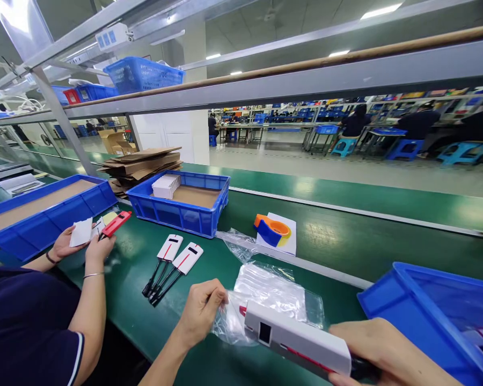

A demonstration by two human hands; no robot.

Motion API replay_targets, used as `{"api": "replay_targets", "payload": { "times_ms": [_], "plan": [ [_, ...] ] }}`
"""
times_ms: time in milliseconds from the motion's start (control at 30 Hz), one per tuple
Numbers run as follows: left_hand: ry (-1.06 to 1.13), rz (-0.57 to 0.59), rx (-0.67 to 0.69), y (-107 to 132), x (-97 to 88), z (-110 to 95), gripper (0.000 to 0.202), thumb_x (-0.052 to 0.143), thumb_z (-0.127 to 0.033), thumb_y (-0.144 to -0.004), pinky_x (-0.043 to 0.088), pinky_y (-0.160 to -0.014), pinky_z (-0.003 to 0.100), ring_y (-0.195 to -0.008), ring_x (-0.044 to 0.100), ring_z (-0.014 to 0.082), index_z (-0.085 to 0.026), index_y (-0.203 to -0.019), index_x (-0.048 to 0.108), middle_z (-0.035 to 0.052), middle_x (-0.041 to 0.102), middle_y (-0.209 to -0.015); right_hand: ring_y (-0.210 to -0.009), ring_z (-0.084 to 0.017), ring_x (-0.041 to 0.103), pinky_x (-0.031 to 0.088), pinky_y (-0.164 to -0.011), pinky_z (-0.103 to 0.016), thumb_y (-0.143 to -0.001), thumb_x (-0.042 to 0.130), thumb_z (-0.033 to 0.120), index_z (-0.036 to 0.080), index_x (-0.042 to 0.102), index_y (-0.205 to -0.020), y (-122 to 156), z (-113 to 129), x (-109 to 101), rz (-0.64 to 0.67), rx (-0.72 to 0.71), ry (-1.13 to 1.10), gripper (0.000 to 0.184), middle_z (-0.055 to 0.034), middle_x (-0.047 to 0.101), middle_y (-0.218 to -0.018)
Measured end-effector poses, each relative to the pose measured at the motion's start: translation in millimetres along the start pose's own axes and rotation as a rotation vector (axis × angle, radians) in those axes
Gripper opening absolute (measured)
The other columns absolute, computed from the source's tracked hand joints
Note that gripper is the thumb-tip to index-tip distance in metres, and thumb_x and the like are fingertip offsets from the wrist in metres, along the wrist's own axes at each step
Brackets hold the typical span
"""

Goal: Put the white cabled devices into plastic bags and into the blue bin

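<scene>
My right hand [380, 348] is closed around the black handle end of a white device with a red stripe [295, 339]. The device's front end sits in the mouth of a clear plastic bag [241, 321]. My left hand [203, 311] pinches the edge of that bag, holding it open above the green bench [338, 241]. More clear bags [271, 287] lie in a pile just behind.
Two more white devices with black handles [173, 265] lie to the left. A co-worker's hands [80, 241] hold a white card and a red tool. Blue bins stand behind [181, 201], at far left [40, 212] and at right [434, 316]. An orange tape dispenser [273, 229] rests on white paper.
</scene>
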State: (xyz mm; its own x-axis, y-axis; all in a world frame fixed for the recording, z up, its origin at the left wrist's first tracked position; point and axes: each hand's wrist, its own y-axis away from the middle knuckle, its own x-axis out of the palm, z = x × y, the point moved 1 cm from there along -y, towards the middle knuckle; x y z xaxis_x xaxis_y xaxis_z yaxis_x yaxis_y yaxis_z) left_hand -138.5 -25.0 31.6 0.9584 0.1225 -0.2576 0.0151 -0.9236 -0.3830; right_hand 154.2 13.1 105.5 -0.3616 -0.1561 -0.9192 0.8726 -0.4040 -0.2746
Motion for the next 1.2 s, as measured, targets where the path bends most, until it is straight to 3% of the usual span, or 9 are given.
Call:
{"api": "replay_targets", "payload": {
  "times_ms": [233,400,500,733,967,1200],
  "plan": [
    [-0.002,0.006,0.041,1.6,0.6,-1.4,0.059,0.043,-0.058,-0.106,0.040,-0.059,0.024,-0.059,0.054,0.0133,-0.015,-0.069,0.062,0.0014,0.057,-0.062,-0.044,-0.013,0.060,0.036,-0.043,-0.023,-0.098,0.059,0.036,0.021,0.068,-0.073,1.0,0.8,-0.2,-0.042,0.063,-0.096,0.030,0.0005,0.066,-0.056],
    [0.004,-0.009,0.059,1.9,0.7,-1.5,0.060,0.042,-0.058,-0.106,0.041,-0.060,0.023,-0.058,0.055,0.0132,-0.015,-0.069,0.063,0.0016,0.058,-0.062,-0.045,-0.012,0.058,0.036,-0.044,-0.024,-0.104,0.050,0.048,0.019,0.071,-0.073,2.9,-2.1,0.9,-0.007,0.080,-0.106,0.047,-0.0013,0.066,-0.056],
    [0.009,-0.010,0.067,1.5,1.2,-1.5,0.060,0.043,-0.057,-0.106,0.041,-0.059,0.023,-0.058,0.055,0.0130,-0.015,-0.069,0.063,0.0016,0.058,-0.062,-0.044,-0.012,0.056,0.033,-0.043,-0.024,-0.101,0.055,0.054,0.020,0.070,-0.072,4.9,-3.5,4.5,-0.053,0.113,-0.156,0.047,-0.0005,0.064,-0.055],
    [0.009,-0.014,0.079,1.4,1.2,-2.1,0.059,0.044,-0.056,-0.106,0.041,-0.059,0.023,-0.058,0.056,0.0130,-0.015,-0.069,0.063,0.0018,0.059,-0.062,-0.045,-0.013,0.058,0.035,-0.043,-0.022,-0.100,0.056,0.047,0.019,0.071,-0.072,5.7,-4.5,3.8,0.001,0.096,-0.104,0.042,-0.0014,0.065,-0.055],
    [0.020,-0.002,0.089,0.4,0.0,-2.5,0.058,0.043,-0.055,-0.107,0.041,-0.059,0.023,-0.059,0.055,0.0131,-0.015,-0.070,0.064,0.0018,0.058,-0.062,-0.044,-0.013,0.058,0.039,-0.043,-0.021,-0.092,0.070,0.047,0.021,0.067,-0.064,1.6,-1.8,-1.2,-0.058,0.115,-0.172,0.038,0.0000,0.065,-0.055],
    [0.005,-0.005,0.089,-0.9,-0.7,-5.0,0.058,0.044,-0.056,-0.106,0.040,-0.058,0.023,-0.059,0.054,0.0130,-0.015,-0.070,0.063,0.0015,0.058,-0.062,-0.044,-0.013,0.057,0.038,-0.043,-0.021,-0.093,0.068,0.044,0.021,0.071,-0.073,6.6,-2.7,2.8,-0.065,0.099,-0.168,0.031,0.0007,0.065,-0.056]
  ]
}}
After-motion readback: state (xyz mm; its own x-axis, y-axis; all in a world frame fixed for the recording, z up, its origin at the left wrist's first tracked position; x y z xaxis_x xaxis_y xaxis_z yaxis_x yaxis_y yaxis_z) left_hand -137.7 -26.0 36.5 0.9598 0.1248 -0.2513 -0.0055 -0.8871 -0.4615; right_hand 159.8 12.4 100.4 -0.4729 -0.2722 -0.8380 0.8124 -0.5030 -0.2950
